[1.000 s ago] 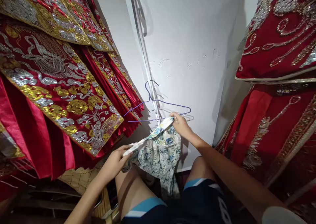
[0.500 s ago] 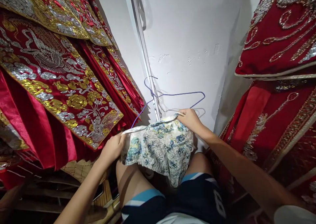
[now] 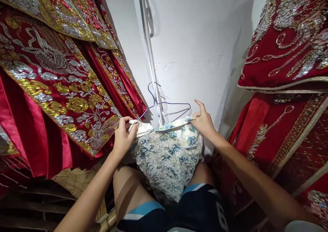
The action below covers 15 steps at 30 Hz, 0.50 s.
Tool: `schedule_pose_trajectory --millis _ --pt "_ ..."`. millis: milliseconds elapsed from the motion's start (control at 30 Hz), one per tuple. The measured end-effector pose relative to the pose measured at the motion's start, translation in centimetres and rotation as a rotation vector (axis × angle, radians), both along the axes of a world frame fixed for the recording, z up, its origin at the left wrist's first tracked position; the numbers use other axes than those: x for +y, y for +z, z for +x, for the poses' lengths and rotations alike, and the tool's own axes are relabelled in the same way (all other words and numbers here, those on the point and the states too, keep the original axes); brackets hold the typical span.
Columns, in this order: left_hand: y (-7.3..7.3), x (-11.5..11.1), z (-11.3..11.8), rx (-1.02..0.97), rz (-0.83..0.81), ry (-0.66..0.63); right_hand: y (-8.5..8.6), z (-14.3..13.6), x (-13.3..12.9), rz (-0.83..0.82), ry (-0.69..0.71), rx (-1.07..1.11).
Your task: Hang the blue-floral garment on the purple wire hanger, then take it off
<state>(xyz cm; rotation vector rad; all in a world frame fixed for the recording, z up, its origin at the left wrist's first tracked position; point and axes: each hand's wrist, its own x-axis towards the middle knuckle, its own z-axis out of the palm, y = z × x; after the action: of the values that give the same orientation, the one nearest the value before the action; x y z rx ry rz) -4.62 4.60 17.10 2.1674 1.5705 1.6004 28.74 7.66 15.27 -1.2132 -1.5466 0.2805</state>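
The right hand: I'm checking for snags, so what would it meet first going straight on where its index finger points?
Probably the white wall: from the right hand, the index finger points up-left in the picture, seemingly past the corner of the purple hanger; depth is unclear.

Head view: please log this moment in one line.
left hand: holds white floral cloth garment; right hand: likewise; thin purple hanger: partly hidden

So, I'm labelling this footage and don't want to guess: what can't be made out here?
In the head view:
Purple hanger: lower part covered by the floral garment.
Back of the floral garment: hidden by its own front.
Red garment at left: cut off by the upper and left edges.
Wall marks: too small and faint to make out.
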Motion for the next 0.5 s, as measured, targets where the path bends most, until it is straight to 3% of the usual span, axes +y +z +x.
schedule_pose_trajectory --millis 167,300,400,500 --pt "0.6 -0.2 -0.5 0.068 0.016 0.002 0.6 1.5 4.4 -0.113 -0.016 -0.175" --pt "1.2 0.4 -1.7 0.140 0.006 0.075 1.7 2.1 4.3 -0.109 0.043 -0.256" --pt "1.7 0.9 -3.4 0.190 0.041 0.155 3.8 3.3 2.0 -0.288 0.274 -0.257" --pt "2.1 1.3 -4.3 0.194 0.037 0.131 5.1 3.8 0.2 -0.507 0.578 -0.079"
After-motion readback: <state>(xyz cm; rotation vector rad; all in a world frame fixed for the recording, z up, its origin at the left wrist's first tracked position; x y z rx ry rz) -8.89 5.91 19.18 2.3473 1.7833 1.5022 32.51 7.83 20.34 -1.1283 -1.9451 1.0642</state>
